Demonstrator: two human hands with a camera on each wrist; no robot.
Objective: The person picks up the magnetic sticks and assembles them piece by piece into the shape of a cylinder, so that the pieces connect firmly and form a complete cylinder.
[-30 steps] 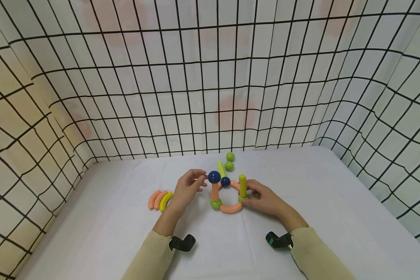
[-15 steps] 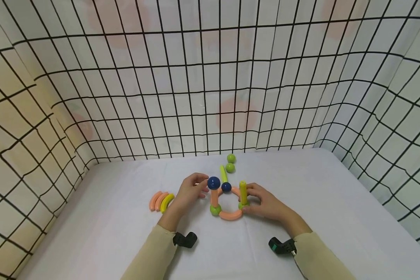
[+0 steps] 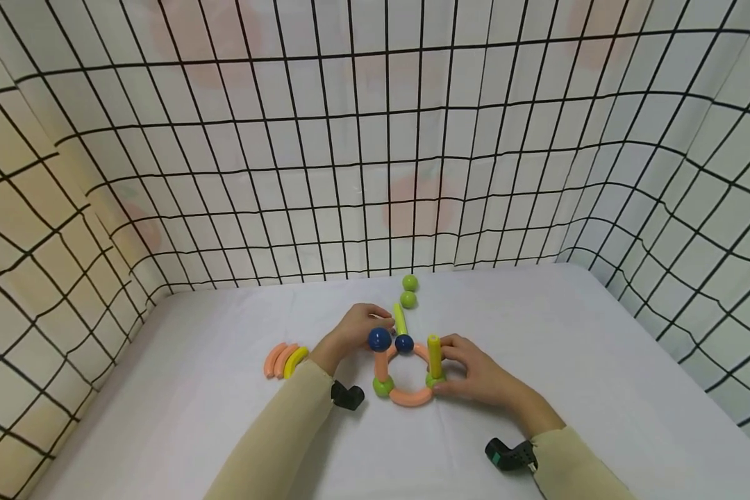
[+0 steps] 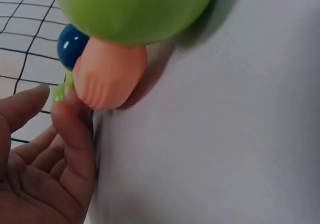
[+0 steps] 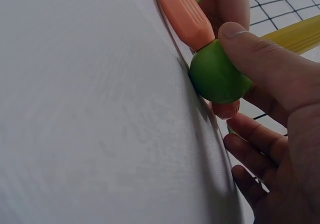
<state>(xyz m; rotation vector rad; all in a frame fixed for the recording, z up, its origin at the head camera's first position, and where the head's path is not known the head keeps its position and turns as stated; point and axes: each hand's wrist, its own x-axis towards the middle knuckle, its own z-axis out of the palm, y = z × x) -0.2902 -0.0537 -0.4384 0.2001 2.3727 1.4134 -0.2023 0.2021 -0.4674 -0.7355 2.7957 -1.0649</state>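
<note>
In the head view, curved orange sticks (image 3: 411,398) and balls form a ring on the table. At its right corner my right hand (image 3: 478,375) pinches a green ball (image 5: 215,77) between thumb and fingers; a yellow stick (image 3: 435,359) stands upright on that ball. On the left green ball (image 3: 383,386) stands an orange stick (image 3: 381,366) topped by a dark blue ball (image 3: 379,339). My left hand (image 3: 359,328) reaches behind this post, fingers loosely bent, fingertips close to the dark blue ball (image 3: 404,344) at the ring's back. A lime stick (image 3: 400,319) extends backward from there.
Two loose green balls (image 3: 409,299) lie farther back. Left of my left forearm are two orange curved sticks (image 3: 276,360) and a yellow curved stick (image 3: 296,362). A black wire grid (image 3: 362,167) over white cloth encloses the table's back and sides.
My left hand has moved right, from beside the blue-topped post to behind it. The ring, with my right hand on it, has slid a little toward me, away from the loose green balls.
</note>
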